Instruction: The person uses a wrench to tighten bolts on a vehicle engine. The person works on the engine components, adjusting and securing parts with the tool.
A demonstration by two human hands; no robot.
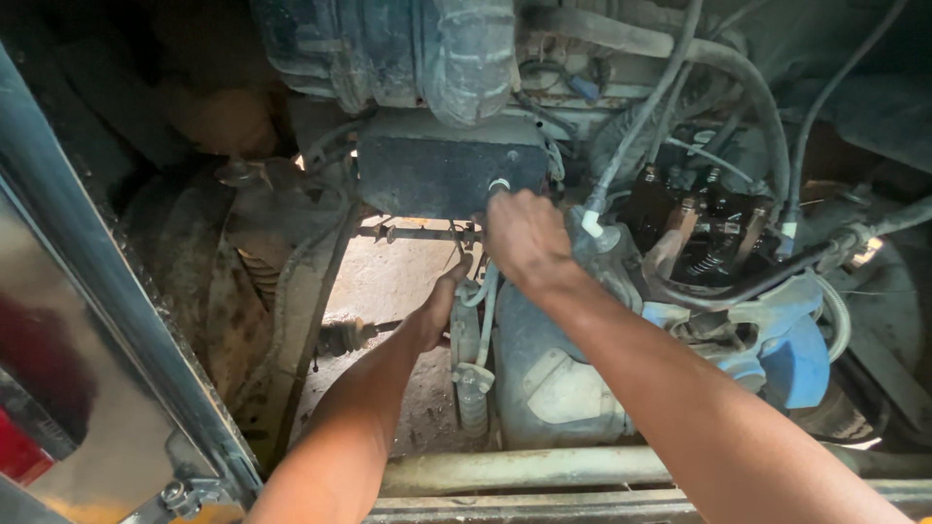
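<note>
Right hand (524, 238) is gripping the pale hose (488, 306), which is running vertically; left hand (439, 309) is reaching beneath, its grasp hidden

You have two hands in the engine bay: your left hand (439, 309) reaches low beside one pale hose (483, 309), and your right hand (525, 236) presses at one dark box (449, 173). You can count one small white fitting (498, 184) on that box. Above sits one ribbed black duct (470, 53). To the right you see one blue housing (791, 354) and two rusty upright levers (680, 225). One thin rod (413, 233) crosses under the box. One shiny metal panel (87, 378) fills your left edge.
</note>
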